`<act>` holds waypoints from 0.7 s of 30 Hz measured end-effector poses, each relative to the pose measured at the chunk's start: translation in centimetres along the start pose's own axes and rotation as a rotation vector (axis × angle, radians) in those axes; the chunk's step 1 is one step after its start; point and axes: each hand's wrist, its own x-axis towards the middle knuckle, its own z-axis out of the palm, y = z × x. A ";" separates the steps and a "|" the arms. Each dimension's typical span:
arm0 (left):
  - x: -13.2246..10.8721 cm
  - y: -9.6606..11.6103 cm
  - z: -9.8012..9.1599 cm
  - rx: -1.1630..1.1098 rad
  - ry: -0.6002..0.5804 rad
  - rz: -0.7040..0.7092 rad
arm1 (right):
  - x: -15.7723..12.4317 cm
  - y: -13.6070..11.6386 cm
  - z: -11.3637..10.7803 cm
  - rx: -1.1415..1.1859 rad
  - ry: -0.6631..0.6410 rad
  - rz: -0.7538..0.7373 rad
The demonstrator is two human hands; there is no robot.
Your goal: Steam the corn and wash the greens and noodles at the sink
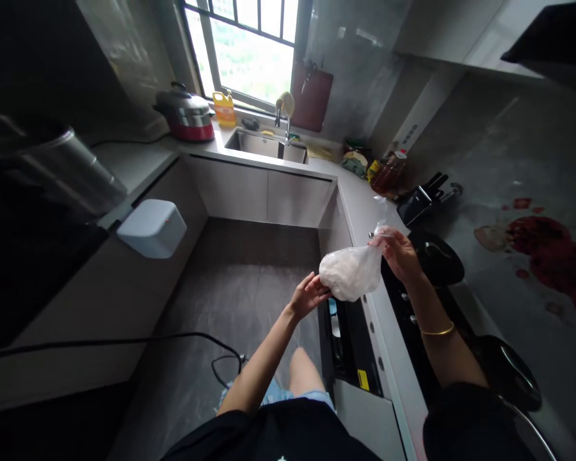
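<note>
1. Head view: the person stands in a U-shaped kitchen and holds a plastic bag (350, 272) with a pale, lumpy filling in the air, in front of the body and just off the edge of the right-hand counter (365, 211).
2. The right hand (399, 253) is closed around the gathered neck of the bag, fingers pinched tight. This grip likely keeps the mouth shut and carries the weight from above.
3. The left hand (310, 294) is loosely cupped, fingers half-curled and not clenched, touching the bag's lower left side. It seems to steady the sagging bulk rather than grip it.
4. A thin gold bangle (436, 331) sits on the right forearm.
5. Just beyond the right hand a dark pan (439, 259) rests on the hob, with a knife block (420, 198) and an oil bottle (388, 171) farther along the counter.
6. Below the bag a drawer (340, 333) under the counter stands open.
7. Well apart, by the window, lie the sink (264, 144), a yellow bottle (224, 109) and a red-banded cooker (187, 115).
</note>
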 end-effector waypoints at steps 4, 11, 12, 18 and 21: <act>5.4 4.8 -2.8 0.040 0.152 0.056 | 7.6 3.8 2.2 -0.104 -0.055 0.067; 19.6 16.0 -5.7 0.194 0.268 0.201 | 23.6 8.0 3.4 -0.011 -0.161 0.104; 21.7 17.8 -5.8 0.202 0.269 0.205 | 26.0 8.4 3.7 0.000 -0.170 0.112; 33.7 26.9 -6.1 0.215 0.327 0.284 | 40.6 10.7 4.9 0.094 -0.206 0.154; 39.6 30.5 -6.6 0.212 0.361 0.285 | 47.7 12.5 5.2 0.182 -0.182 0.170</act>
